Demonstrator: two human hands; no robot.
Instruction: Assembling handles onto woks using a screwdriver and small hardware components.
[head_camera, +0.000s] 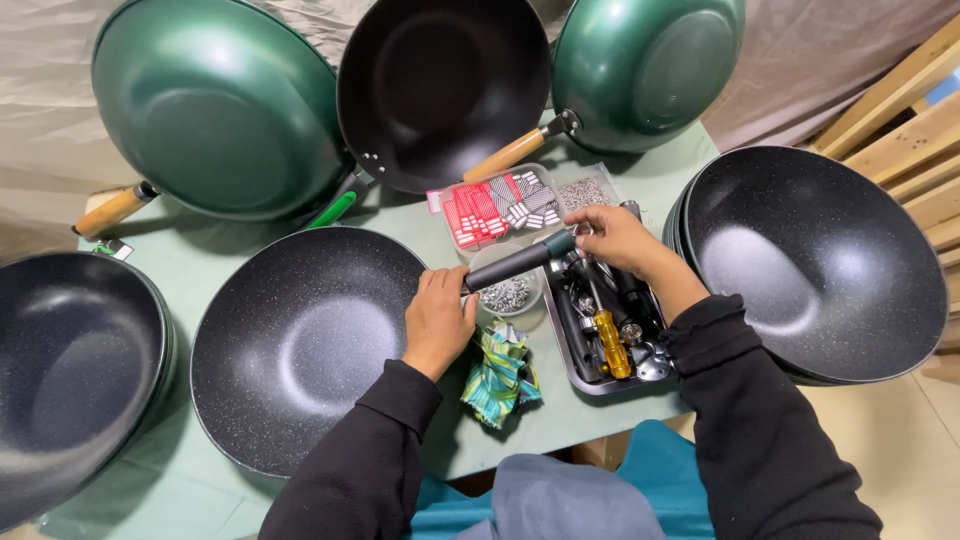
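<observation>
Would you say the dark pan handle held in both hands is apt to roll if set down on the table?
The pan handle looks round and stiff, so it probably rolls. It seems light: the left hand and right hand hold it only at its ends.

**Dark pan handle held level above the tabletop**

A dark grey pan handle (518, 260) with a teal end cap lies nearly level, teal end tilted slightly up to the right. It hangs over a small bowl of screws (507, 292), just right of a speckled black wok (300, 345).

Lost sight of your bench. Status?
Left hand grips dark pan handle by speckled wok. Right hand at handle's far end. Tool tray underneath.
</observation>
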